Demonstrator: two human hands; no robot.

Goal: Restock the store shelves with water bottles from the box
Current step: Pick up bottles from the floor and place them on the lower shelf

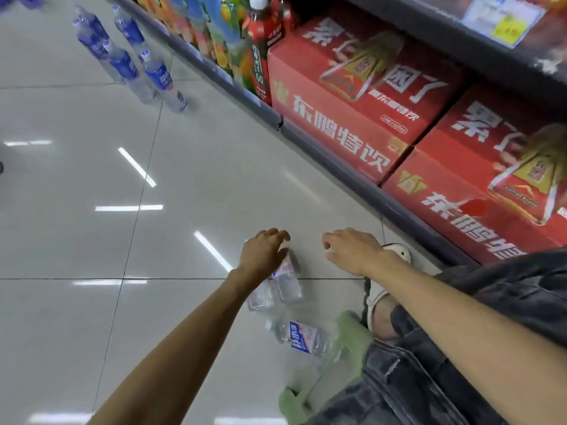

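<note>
Head camera view, looking down at a glossy tiled floor (92, 179) in a shop aisle, with both bare forearms reaching forward. The left hand (264, 253) sits over the tops of two small clear water bottles (287, 283) that stand close together on the floor, fingers curved downward around the caps; whether it actually grips them or only hovers on top is not clear from this angle. The right hand (352, 250) hangs just beside them, above the floor, fingers loosely bent and holding nothing. A third clear bottle (303, 335) lies on its side nearer the person, next to a strip of green packaging (352, 335) by their knee. No cardboard box for the water is clearly visible here.

Along the right runs the lowest shelf (352, 176), filled with large red drink cartons (362, 96). Further along the same shelf stand tall juice bottles (221, 35). Well away, at the top left, a cluster of blue-labelled water bottles (132, 62) stands on the floor.

The step in hand appears to be gathering loose bottles from the floor before shelving them. The next move probably calls for a firm hold on the two upright bottles, perhaps one per hand, and a lift towards a free spot on a shelf; none shows in this view. The bottles look light and slippery, so they could tip or roll if nudged.
</note>
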